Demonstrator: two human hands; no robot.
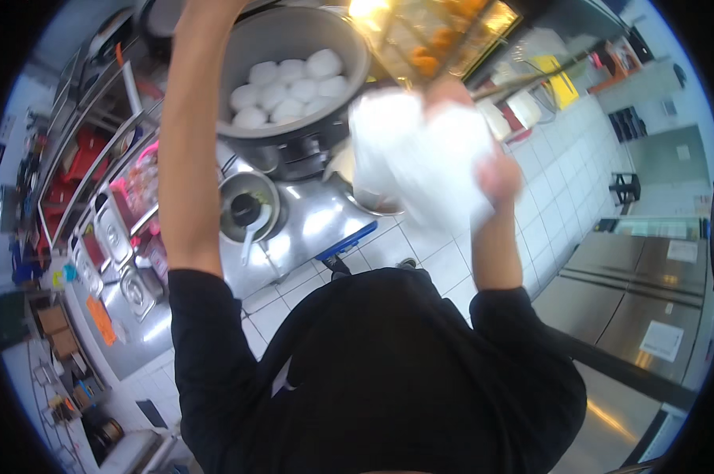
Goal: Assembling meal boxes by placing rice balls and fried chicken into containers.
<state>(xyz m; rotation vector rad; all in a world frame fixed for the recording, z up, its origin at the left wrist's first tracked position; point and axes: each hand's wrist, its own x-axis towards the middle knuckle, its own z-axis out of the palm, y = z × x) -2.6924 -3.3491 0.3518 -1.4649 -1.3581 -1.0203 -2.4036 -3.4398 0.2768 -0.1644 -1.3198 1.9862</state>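
Note:
My left forearm (pixel 191 118) reaches up past the left side of a big round pot (pixel 294 141), and its hand is cut off at the top edge. Inside the pot lie several round white lumps (pixel 274 98). My right hand (pixel 499 178) is closed on the right edge of a white bag-like bundle (pixel 424 154), smeared by motion. At the bundle's top is a blurred skin-coloured patch (pixel 449 90); I cannot tell whose hand it is, if it is one.
A steel bowl (pixel 249 207) with a white-handled spoon (pixel 252 235) rests on the metal counter (pixel 313 225). A lit display case (pixel 428 35) holds orange-brown food. Lidded metal pans (pixel 114 229) line the left. Steel refrigerator doors (pixel 625 292) stand at right.

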